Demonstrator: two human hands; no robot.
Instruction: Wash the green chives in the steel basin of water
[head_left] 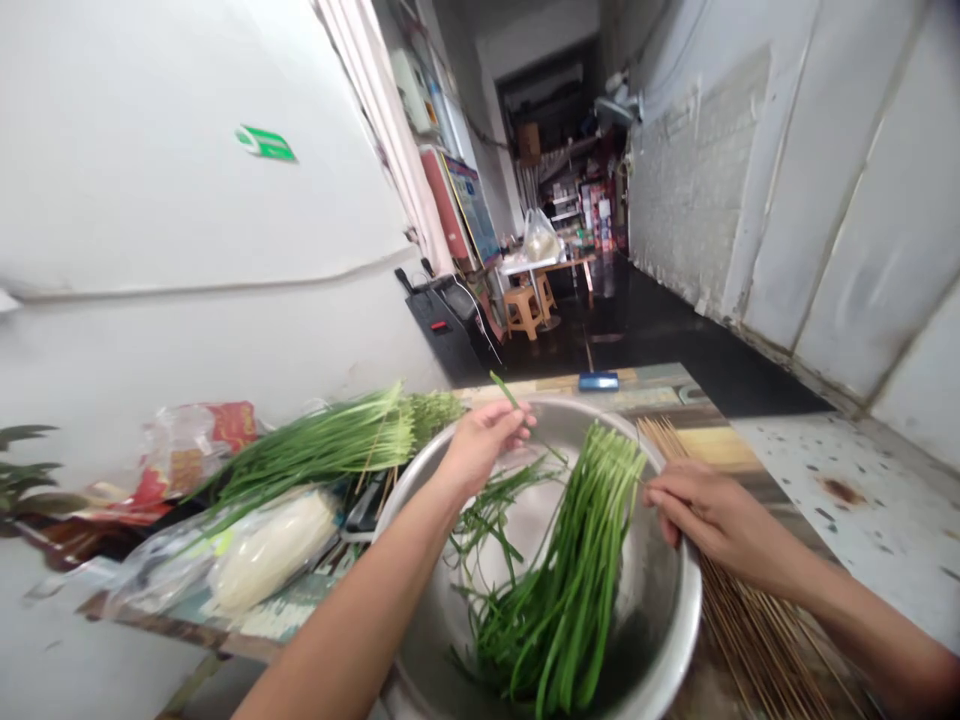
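Note:
A wide metal basin (679,620) holds a large bunch of green chives (581,560), their pale ends lined up toward the right rim. Loose chive blades (499,505) lie in the basin's left part. Over the far left rim, my left hand (491,438) is closed in a pinch on a single short chive piece (504,388). My right hand (694,508) is closed at the right rim, beside the pale chive ends. Its fingers pinch what looks like a thin skewer leading into the bunch; most of it is hidden.
Many bamboo skewers (739,620) lie on the wooden table (720,450) right of the basin. More chives (322,445) are piled at the left, behind a plastic-wrapped white package (274,550). A blue object (598,382) rests near the far edge. A black case (450,325) stands beyond.

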